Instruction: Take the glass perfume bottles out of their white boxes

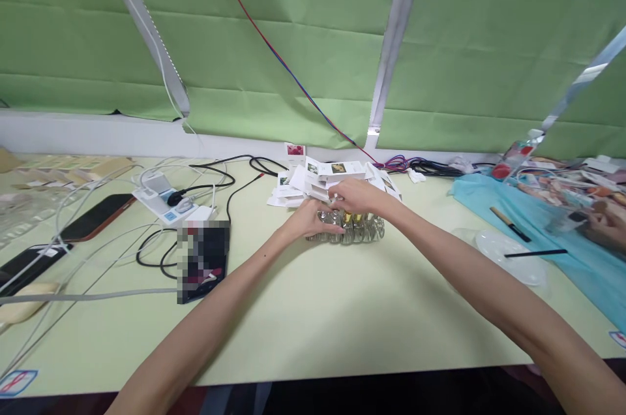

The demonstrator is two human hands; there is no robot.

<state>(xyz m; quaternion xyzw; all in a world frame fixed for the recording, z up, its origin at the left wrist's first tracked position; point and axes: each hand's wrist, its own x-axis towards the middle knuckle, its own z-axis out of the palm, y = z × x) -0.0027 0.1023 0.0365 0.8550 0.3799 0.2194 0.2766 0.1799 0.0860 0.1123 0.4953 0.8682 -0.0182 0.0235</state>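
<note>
A tight group of small clear glass bottles [362,229], some with yellowish contents or parts, stands at the middle of the table. My left hand [309,219] is wrapped around the left end of the group, its thumb along the front of the glass. Just above it, my right hand [359,196] reaches down with the fingers drawn together near the bottle tops. What its fingertips hold is too small to make out. Directly behind the hands lies a loose pile of white cartons [342,170] with small printed pictures, partly covered by my right hand.
On the left are a power strip [163,199], tangled cables, a dark phone [98,216] and a partly blurred dark device [215,258]. Rightward, a blue cloth [577,278] bears a plastic bottle [518,155] and assorted items. Another person's hand [606,222] is at the right edge.
</note>
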